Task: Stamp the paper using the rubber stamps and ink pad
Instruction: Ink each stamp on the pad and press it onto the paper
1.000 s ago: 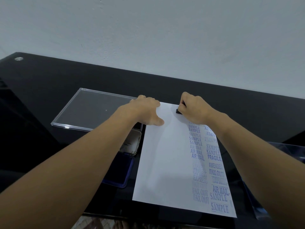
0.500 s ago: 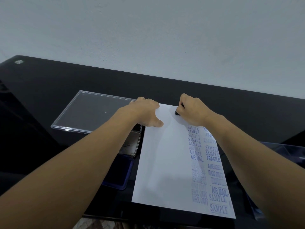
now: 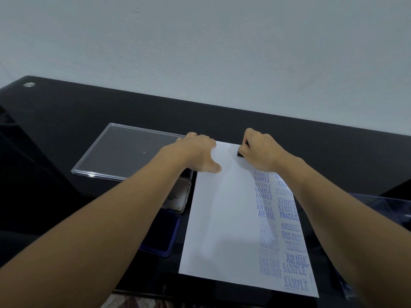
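A white sheet of paper lies on the black table, its right side filled with two columns of blue stamped words. My right hand grips a small black rubber stamp and holds it down on the paper near the far edge. My left hand rests flat on the paper's far left corner, thumb stretched onto the sheet. An open ink pad with a blue tray and a metal lid sits just left of the paper, partly hidden by my left forearm.
A clear plastic lid lies flat at the left rear of the glossy black table. A clear plastic box shows at the right edge behind my right arm. A pale wall rises behind the table.
Both hands stay in place on the paper with the stamp pressed down. The view has shifted slightly, nothing else moved.
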`<state>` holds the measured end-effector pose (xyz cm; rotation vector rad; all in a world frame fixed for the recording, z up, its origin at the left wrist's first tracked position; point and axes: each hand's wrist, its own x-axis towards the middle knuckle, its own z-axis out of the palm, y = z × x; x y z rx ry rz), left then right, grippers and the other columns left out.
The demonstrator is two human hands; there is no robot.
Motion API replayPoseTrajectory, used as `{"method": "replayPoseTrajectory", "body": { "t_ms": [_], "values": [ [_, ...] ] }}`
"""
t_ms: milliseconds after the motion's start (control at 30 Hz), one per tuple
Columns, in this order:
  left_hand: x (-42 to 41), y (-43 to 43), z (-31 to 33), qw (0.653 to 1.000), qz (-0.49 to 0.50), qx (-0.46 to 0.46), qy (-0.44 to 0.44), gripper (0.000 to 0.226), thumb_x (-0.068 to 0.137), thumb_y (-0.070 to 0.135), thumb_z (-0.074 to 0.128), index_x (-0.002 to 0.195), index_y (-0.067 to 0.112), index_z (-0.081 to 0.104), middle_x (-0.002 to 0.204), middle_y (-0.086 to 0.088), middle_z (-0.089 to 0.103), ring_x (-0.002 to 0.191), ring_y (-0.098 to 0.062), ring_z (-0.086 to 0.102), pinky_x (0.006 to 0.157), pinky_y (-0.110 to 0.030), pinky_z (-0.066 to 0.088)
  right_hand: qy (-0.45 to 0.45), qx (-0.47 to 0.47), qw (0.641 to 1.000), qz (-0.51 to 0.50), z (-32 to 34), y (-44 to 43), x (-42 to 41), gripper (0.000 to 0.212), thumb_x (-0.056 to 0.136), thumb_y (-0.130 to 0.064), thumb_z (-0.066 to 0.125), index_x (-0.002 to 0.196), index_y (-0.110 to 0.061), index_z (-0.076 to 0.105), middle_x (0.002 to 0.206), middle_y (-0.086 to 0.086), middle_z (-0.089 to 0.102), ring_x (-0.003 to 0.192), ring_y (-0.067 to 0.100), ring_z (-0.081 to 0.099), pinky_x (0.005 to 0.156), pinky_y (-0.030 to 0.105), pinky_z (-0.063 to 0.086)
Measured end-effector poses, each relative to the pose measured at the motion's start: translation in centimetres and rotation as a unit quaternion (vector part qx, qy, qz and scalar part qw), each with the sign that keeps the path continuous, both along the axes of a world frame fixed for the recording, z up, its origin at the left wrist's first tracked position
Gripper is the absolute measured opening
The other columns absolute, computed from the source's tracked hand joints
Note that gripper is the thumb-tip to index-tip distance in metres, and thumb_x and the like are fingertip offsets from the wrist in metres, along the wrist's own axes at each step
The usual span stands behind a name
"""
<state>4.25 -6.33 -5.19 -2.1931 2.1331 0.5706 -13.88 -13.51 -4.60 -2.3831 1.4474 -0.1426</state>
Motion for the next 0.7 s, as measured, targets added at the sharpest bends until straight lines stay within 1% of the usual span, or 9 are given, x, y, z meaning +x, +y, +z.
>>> {"method": "replayPoseTrajectory", "body": {
  "t_ms": [233, 467, 600, 700],
  "values": [
    [-0.05, 0.0, 0.01, 1.0, 0.003, 0.005, 0.0, 0.068, 0.084, 0.055, 0.058, 0.139, 0.017, 0.044, 0.145, 0.002, 0.042, 0.14, -0.029, 0.024, 0.11, -0.049, 0.034, 0.001, 0.005, 1.0, -0.012, -0.05, -0.08, 0.06, 0.014, 0.099, -0.022, 0.045, 0.097, -0.008, 0.047, 0.081, 0.008, 0.056, 0.065, 0.019, 0.046, 0.056, 0.032, 0.036],
    [-0.21, 0.13, 0.26, 1.0, 0.008, 0.007, 0.007, 0.067, 0.086, 0.053, 0.059, 0.14, 0.016, 0.043, 0.147, 0.002, 0.04, 0.141, -0.028, 0.021, 0.11, -0.047, 0.032, -0.01, 0.006, 1.0, -0.018, 0.02, 0.06, 0.12, 0.012, 0.097, -0.02, 0.044, 0.093, -0.009, 0.045, 0.079, 0.009, 0.053, 0.064, 0.02, 0.041, 0.055, 0.033, 0.033],
    [-0.16, -0.02, 0.05, 1.0, 0.007, 0.004, 0.002, 0.068, 0.084, 0.054, 0.059, 0.138, 0.017, 0.044, 0.144, 0.001, 0.042, 0.139, -0.028, 0.025, 0.11, -0.047, 0.034, -0.014, 0.006, 1.0, -0.018, -0.02, 0.1, 0.09, 0.012, 0.097, -0.021, 0.044, 0.09, -0.011, 0.043, 0.08, 0.009, 0.054, 0.064, 0.021, 0.042, 0.055, 0.033, 0.033],
    [-0.11, -0.18, 0.07, 1.0, 0.01, 0.01, 0.0, 0.072, 0.082, 0.056, 0.06, 0.14, 0.019, 0.042, 0.144, 0.002, 0.043, 0.138, -0.028, 0.026, 0.108, -0.05, 0.036, -0.015, 0.006, 1.0, -0.017, -0.04, 0.11, 0.08, 0.012, 0.097, -0.021, 0.043, 0.092, -0.01, 0.044, 0.08, 0.009, 0.054, 0.064, 0.02, 0.042, 0.055, 0.033, 0.034]
  ]
}}
